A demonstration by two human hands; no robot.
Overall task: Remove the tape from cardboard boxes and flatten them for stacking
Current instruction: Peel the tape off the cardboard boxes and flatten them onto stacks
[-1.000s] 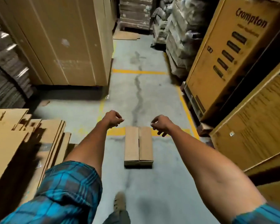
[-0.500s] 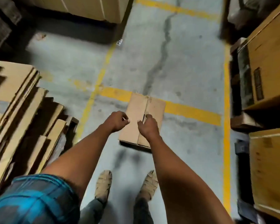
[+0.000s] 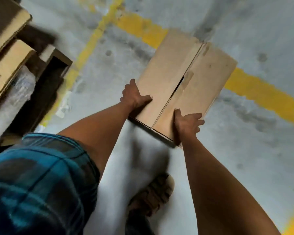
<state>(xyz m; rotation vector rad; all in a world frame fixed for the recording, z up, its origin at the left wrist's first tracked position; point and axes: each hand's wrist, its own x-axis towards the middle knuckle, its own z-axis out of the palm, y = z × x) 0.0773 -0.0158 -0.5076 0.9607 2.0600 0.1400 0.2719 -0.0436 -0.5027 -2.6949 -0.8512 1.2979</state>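
My fingers grip one cardboard box (image 3: 185, 82) from both sides: my left hand (image 3: 134, 95) clamps its left edge, thumb laid flat on the top flap, and my right hand (image 3: 187, 123) grasps the near right corner, thumb on top and fingers curled over the side. The box sits at about one o'clock from my body, tilted, its two top flaps meeting at a centre seam with a dark slit; I can read no printing on it. At ten o'clock a stack of flattened cardboard (image 3: 8, 53) rests with clear plastic wrap (image 3: 15, 97) beside it. The grey concrete floor (image 3: 244, 150) carries yellow painted lines (image 3: 261, 92). One blurred sandal (image 3: 153, 194) shows at six o'clock.
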